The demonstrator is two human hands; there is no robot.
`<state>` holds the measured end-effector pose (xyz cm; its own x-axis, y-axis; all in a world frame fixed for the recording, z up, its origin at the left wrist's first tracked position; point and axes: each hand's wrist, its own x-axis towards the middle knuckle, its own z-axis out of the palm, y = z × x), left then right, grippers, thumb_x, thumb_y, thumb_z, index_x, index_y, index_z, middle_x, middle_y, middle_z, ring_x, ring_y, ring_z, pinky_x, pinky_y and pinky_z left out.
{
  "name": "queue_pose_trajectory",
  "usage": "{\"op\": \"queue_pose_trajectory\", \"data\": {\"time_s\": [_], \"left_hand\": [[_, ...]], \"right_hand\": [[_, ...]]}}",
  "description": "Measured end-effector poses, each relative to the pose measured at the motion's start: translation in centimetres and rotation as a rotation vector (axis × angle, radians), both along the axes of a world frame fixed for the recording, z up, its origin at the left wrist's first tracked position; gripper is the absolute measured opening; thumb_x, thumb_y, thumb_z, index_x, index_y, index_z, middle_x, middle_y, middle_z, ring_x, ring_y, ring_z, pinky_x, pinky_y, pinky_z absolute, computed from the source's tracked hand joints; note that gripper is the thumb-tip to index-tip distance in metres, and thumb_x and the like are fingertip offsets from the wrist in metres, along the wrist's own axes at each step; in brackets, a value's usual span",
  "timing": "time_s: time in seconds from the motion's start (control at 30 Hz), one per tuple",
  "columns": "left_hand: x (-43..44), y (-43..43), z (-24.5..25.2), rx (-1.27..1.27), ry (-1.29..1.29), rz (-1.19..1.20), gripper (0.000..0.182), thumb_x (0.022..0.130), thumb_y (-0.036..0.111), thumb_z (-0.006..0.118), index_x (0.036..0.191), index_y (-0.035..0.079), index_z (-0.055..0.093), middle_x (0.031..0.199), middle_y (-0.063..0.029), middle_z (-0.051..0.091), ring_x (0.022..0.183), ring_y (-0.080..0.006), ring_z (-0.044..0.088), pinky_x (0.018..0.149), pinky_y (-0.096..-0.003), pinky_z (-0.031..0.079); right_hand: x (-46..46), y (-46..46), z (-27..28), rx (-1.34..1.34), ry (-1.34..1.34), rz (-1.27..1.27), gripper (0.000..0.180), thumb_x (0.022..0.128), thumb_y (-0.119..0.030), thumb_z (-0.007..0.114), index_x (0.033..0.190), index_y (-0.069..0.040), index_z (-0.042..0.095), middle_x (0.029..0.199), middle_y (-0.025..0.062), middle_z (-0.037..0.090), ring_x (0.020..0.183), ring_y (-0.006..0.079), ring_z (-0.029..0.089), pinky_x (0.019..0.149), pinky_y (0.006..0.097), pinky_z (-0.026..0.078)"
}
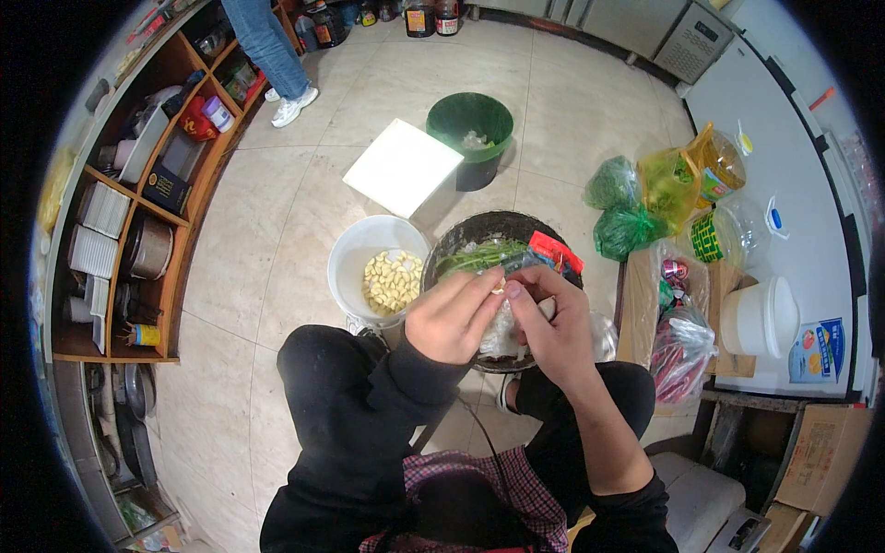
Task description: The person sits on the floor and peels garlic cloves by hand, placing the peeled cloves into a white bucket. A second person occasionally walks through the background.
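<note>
My left hand (453,314) and my right hand (553,321) meet at the fingertips over a dark waste bin (433,266). Pinched between them is a small garlic clove (499,286), partly covered by the fingers. Another pale piece, apparently garlic, (548,307) shows within the curled fingers of my right hand. Below lie green stalks (480,256), a red plastic packet (556,252) and crumpled clear plastic (499,335) in the bin. Left of it stands a white bucket (343,276) with many peeled garlic cloves (394,282) inside.
Beyond the bucket is a white foam box (403,168) beside a green-rimmed bin (477,173). Bagged greens (626,231), oil jugs (722,169) and a cardboard box (636,304) line the right. Wooden shelves (190,228) stand left, near a person's legs (269,52).
</note>
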<state>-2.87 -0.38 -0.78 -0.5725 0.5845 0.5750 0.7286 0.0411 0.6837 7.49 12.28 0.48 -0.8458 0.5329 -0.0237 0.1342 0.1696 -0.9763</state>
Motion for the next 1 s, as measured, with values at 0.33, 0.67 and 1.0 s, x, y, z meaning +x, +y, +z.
{"op": "queue_pose_trajectory", "data": {"time_s": [0.33,0.67,1.0], "left_hand": [[1.0,0.0,-0.5,-0.042,0.132,0.059,0.027,0.079,0.001,0.079,0.105,-0.001,0.071,0.085,-0.0125,0.070,0.070,-0.0238,0.070,0.061,-0.0303,0.055],[1.1,0.4,-0.8,0.058,0.146,0.076,0.026,0.079,-0.003,0.077,0.104,-0.003,0.071,0.089,-0.0148,0.071,0.074,-0.0239,0.071,0.065,-0.0294,0.056],[1.5,0.6,-0.3,0.164,-0.710,-0.187,0.028,0.090,-0.002,0.069,0.116,-0.008,0.063,0.100,-0.0138,0.071,0.088,-0.0164,0.071,0.076,-0.0298,0.059]], "right_hand": [[0.1,0.2,0.5,-0.288,0.028,-0.027,0.013,0.096,-0.011,0.063,0.090,0.001,0.065,0.064,-0.0024,0.056,0.052,0.0035,0.049,0.047,0.0212,0.036],[0.0,-0.1,0.7,-0.322,0.026,-0.088,0.010,0.094,-0.009,0.065,0.092,0.000,0.065,0.066,-0.0014,0.058,0.051,0.0041,0.049,0.045,0.0209,0.035],[0.3,0.3,0.5,-0.127,0.047,-0.100,0.006,0.094,-0.006,0.064,0.093,-0.001,0.064,0.075,-0.0014,0.062,0.055,0.0022,0.050,0.049,0.0191,0.038]]}}
